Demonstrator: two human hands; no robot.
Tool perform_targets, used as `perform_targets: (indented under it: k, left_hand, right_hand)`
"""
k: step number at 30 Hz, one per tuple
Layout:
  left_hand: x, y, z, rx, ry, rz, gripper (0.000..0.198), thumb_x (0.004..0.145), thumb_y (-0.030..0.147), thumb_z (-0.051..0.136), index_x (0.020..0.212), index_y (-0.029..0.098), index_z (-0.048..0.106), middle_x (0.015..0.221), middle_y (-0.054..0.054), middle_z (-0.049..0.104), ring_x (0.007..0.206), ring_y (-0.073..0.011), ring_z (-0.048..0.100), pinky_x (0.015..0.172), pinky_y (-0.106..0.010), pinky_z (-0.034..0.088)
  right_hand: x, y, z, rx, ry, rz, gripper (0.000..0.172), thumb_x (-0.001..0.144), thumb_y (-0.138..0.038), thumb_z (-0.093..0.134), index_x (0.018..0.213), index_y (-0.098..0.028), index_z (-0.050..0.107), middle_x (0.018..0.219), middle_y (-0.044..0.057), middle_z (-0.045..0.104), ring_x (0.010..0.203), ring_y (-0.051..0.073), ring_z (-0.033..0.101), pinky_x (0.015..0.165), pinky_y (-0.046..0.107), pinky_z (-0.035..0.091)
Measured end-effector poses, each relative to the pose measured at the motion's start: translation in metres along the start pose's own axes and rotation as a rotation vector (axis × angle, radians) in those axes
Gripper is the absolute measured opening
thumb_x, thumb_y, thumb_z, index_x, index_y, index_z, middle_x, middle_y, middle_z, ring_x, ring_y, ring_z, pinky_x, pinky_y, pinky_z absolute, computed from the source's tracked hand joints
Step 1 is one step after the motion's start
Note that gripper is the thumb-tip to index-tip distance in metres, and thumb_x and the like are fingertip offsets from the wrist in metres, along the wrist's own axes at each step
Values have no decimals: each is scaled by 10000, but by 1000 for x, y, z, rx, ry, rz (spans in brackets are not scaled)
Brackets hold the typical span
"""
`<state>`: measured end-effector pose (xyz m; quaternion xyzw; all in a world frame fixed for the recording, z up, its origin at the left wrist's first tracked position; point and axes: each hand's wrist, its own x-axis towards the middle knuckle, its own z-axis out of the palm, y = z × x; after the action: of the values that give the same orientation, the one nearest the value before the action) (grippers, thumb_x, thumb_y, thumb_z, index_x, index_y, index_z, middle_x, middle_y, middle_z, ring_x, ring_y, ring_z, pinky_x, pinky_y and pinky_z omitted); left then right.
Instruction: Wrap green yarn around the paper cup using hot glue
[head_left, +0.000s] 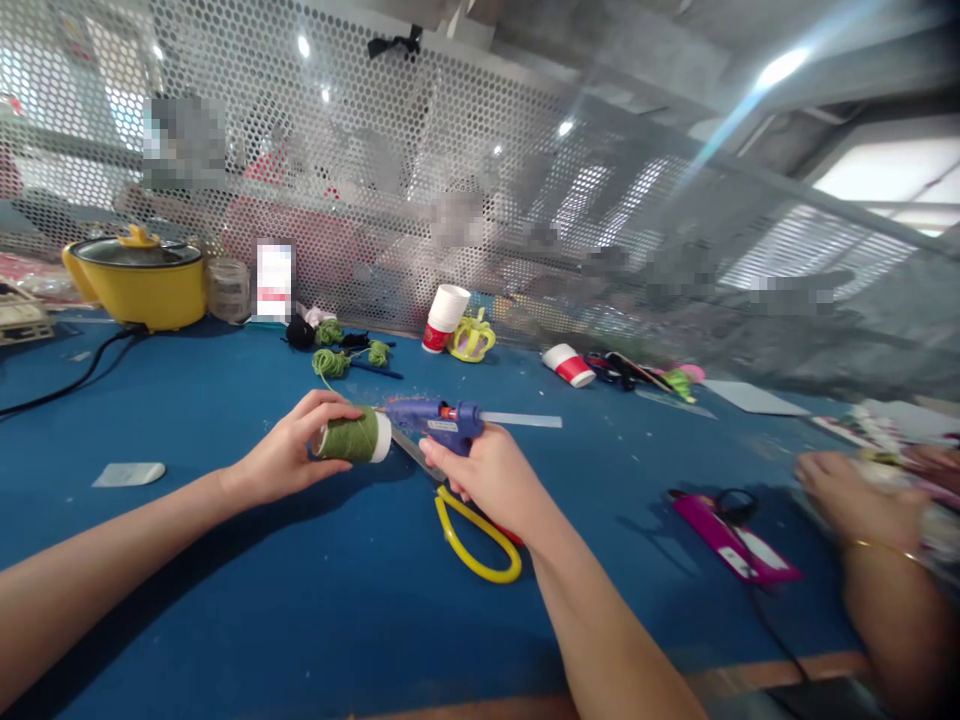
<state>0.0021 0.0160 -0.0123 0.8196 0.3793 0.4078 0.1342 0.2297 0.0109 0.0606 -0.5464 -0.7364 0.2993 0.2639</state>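
Observation:
In my left hand [289,450] is a paper cup [352,436] lying on its side, wound with green yarn, its white end facing right. My right hand [491,475] grips a blue hot glue gun [431,415], whose nozzle points left at the cup's white end. A clear glue stick [521,420] sticks out of the gun's back. Scissors with yellow handles [480,550] lie on the blue table beneath my right hand, partly covered by it. Beyond the cup sits a ball of green yarn [330,362], with a strand running toward the cup.
At the back left stand a yellow electric pot [150,290], a jar [227,290] and a lit phone [274,280]. White-and-red paper cups [445,315] and a yellow crown-shaped piece [472,338] are by the mesh partition. At right are a purple power strip [735,540] and another person's hand [862,500].

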Motion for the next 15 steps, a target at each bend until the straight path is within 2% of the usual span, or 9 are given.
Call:
perform_targets:
  k: [6,10,12,13,15]
  left_hand:
    - [1,1,-1,-3,17,-11,422,748,230,618,1132,221,442,1111,-83,439,1062,-229,463,918,-402,404]
    - [1,-5,1,-36,54,-72,442,732,253,632,1129,230,437,1100,-70,448,1045,-223,470,903,-410,417]
    - [0,-7,2,-58,58,-98,448,732,259,629,1134,239,433,1104,-67,445,1045,-222,470,891,-411,429]
    - [0,-8,2,-65,57,-105,447,732,261,628,1134,242,433,1104,-67,444,1045,-223,470,885,-411,433]
    - [-1,-8,3,-70,52,-106,441,732,260,627,1130,241,437,1100,-68,445,1043,-224,469,878,-409,438]
  right_hand:
    - [9,8,-2,196,56,55,203,673,-340,614,622,-153,553,405,-40,479,344,81,427,390,212,370]
    - [38,23,-13,402,211,18,205,625,-320,664,658,-141,569,506,-19,552,433,77,471,450,202,385]
    - [58,32,-16,392,329,44,192,668,-321,628,665,-135,583,597,19,602,505,85,520,487,196,401]
    - [68,38,-17,343,348,82,195,707,-327,591,659,-138,579,624,29,614,509,82,525,483,192,399]
    - [85,50,-14,233,289,160,259,758,-346,535,601,-142,561,587,34,608,444,73,497,442,194,384]
